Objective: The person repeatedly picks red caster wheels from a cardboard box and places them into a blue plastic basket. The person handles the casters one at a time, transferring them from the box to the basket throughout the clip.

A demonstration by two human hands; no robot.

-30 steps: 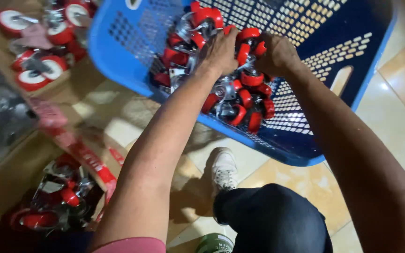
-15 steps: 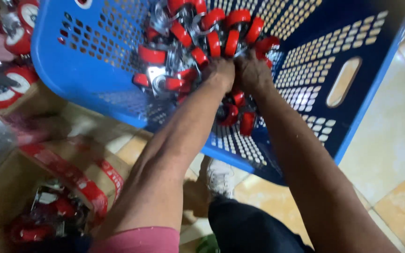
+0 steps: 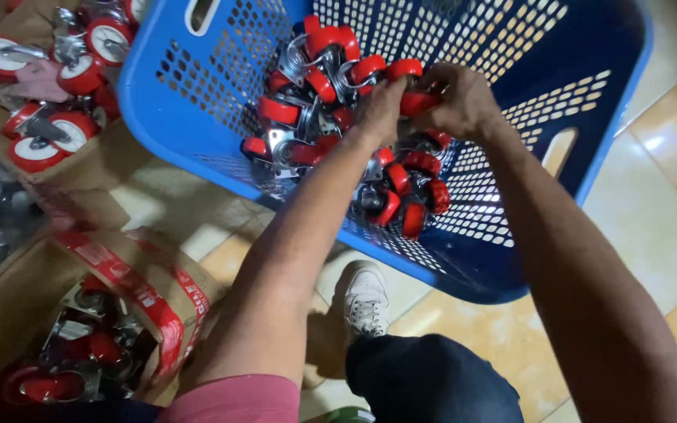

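- I see my two hands deep inside one big blue basket [image 3: 197,117] with lots of little holes in its walls.
- My left hand [image 3: 381,106] rests on the pile of red wheels [image 3: 331,86]. Its fingers are curled down among them, but I cannot tell if they grip one.
- My right hand [image 3: 460,98] is closed around one red wheel [image 3: 417,102], just beside my left hand.
- The wheels are small, red, with shiny metal brackets. I count about fifteen in the basket, but they are heaped up, so I cannot be sure.
- Four more lie in a bunch lower down, under my arms [image 3: 405,196].
- One open cardboard box [image 3: 9,313] with red tape [image 3: 146,301] sits at the lower left. I see about two red wheels in it; it is dark in there.
- At the upper left, about five bigger red-and-white wheels [image 3: 48,133] lie on brown cardboard, outside the basket.
- One white shoe [image 3: 366,298] stands on the tiled floor [image 3: 652,227], below the basket.
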